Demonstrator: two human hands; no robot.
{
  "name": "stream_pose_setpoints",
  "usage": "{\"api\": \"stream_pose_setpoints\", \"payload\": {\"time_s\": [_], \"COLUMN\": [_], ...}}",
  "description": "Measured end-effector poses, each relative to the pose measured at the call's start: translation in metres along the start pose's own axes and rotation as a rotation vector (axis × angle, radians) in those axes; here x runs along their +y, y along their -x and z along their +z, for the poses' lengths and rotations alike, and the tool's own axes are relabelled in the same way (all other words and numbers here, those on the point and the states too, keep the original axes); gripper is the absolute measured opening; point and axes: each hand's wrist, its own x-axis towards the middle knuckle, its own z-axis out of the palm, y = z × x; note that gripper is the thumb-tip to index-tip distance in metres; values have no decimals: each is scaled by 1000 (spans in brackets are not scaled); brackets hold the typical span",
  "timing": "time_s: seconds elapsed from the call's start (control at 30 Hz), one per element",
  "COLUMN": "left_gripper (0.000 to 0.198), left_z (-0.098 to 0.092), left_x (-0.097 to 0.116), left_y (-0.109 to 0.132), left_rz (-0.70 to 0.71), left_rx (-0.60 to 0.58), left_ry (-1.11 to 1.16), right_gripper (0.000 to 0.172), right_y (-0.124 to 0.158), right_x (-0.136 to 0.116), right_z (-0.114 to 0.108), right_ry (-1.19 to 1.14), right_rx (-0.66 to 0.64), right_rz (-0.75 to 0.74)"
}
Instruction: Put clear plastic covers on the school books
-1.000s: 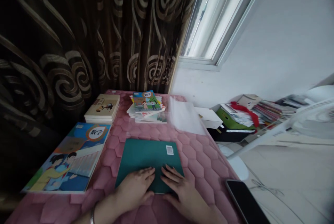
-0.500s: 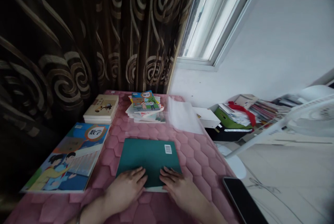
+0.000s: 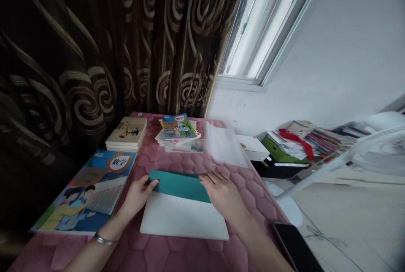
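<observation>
A book lies on the pink padded table cover [image 3: 177, 255], near the front. Its green cover [image 3: 180, 185] is folded back at the far side, and white paper [image 3: 185, 217] shows on the near part. At the cover's left corner, my left hand [image 3: 141, 194] pinches the green sheet between thumb and fingers. My right hand [image 3: 220, 187] is closed over the right end of the same cover, its thumb hidden beneath. A bracelet circles my left wrist.
A large picture book [image 3: 88, 191] and a stack of tan books [image 3: 126, 133] lie left. Small booklets [image 3: 179, 130] and clear plastic sheets [image 3: 224, 145] are behind. A black phone [image 3: 297, 246] sits at the right edge, beside a white fan [image 3: 319, 170].
Both hands have moved from lying flat on the green cover to gripping its far corners. The cover is now folded back, exposing white paper. The view has shifted slightly.
</observation>
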Motion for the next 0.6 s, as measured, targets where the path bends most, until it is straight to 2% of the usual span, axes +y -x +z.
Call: {"api": "stream_pose_setpoints", "payload": {"time_s": [0.07,0.13,0.23,0.33,0.43,0.53,0.6], "left_gripper": [32,32,34,33,28,22,20], "left_z": [5,8,11,15,16,13,11], "left_x": [4,8,7,-3,-17,-29,-34], "left_y": [-11,-20,-31,-38,-49,-72,-91], "left_rz": [2,0,-29,-60,-119,-172,-196], "left_rx": [42,47,21,-18,87,232,268], "left_ry": [18,39,106,107,9,-41,-46], "right_gripper": [35,38,45,53,59,57,54], "right_y": [-14,-28,-43,-48,-47,-45,-44], "right_x": [-13,-31,-55,-65,-65,-66,-68], "right_z": [1,8,31,60,80,87,88], "right_ry": [-9,-57,-126,-144,-145,-153,-165], "right_rx": [109,145,117,60,37,56,79], "right_rz": [-31,-85,-112,-59,2,39,49]}}
